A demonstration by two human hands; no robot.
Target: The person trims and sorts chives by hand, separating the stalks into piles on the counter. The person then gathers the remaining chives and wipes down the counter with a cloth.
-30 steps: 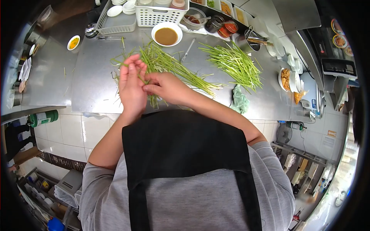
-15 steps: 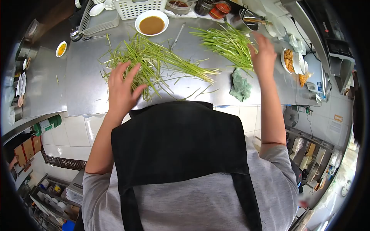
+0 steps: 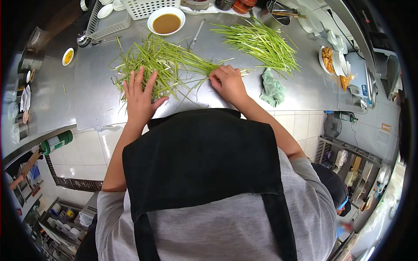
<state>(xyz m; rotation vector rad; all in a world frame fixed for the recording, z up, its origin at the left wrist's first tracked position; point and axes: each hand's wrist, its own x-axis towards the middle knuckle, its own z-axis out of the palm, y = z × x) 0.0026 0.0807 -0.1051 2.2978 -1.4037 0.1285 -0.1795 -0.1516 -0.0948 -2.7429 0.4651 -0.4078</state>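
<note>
A loose pile of green stalks (image 3: 161, 65) lies on the steel table, its pale ends pointing right. My left hand (image 3: 140, 95) rests at the pile's lower left edge, fingers spread, holding nothing. At the pile's right end my right hand (image 3: 228, 83) has its fingers bent together over the pale stalk ends; its fingertips partly hide what they hold. A neater bunch of green stalks (image 3: 263, 47) lies to the right, touched by neither hand. Just below that bunch is a crumpled green cloth (image 3: 272, 88).
Behind the piles stand a bowl of brown sauce (image 3: 166, 23), a white basket (image 3: 146, 8) and a metal pot (image 3: 274, 17). A pen-like tool (image 3: 197, 34) lies between them. Fried food in a bowl (image 3: 326, 60) is at right. Another person's dark cap (image 3: 332, 185) shows at lower right.
My right hand went from the left pile to the right bunch, then back to the left pile's pale ends. My left hand has lowered from its raised position and spread its fingers.
</note>
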